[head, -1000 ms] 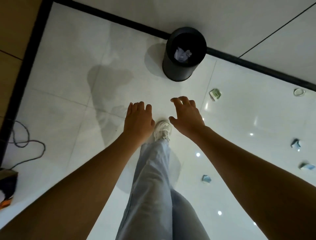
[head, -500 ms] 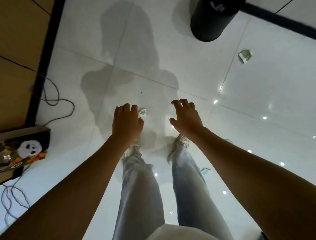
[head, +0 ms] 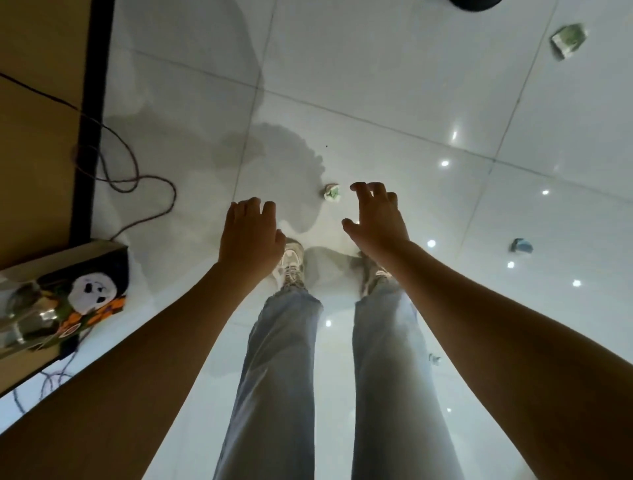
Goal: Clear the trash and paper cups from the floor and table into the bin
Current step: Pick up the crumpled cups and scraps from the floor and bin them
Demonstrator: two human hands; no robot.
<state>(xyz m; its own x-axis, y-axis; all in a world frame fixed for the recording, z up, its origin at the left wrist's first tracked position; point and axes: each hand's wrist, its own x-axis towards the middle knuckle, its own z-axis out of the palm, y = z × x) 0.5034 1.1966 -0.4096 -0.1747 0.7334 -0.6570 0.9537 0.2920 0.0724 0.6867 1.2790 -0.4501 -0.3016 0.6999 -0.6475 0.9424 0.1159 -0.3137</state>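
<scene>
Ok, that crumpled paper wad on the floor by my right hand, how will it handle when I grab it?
The paper wad looks small and crumpled, so probably light and squashy. Its lumpy shape likely won't roll, though it may skid on the glossy floor.

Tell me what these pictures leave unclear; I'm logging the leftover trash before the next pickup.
- Bin: head view, cut off by the top edge; contents unseen.
- Right shoe: mostly hidden behind the right hand.
- Small scrap beside the right forearm: too small to identify.
- Box with the ghost picture: cut by the left edge.
- Table: not in view.
</scene>
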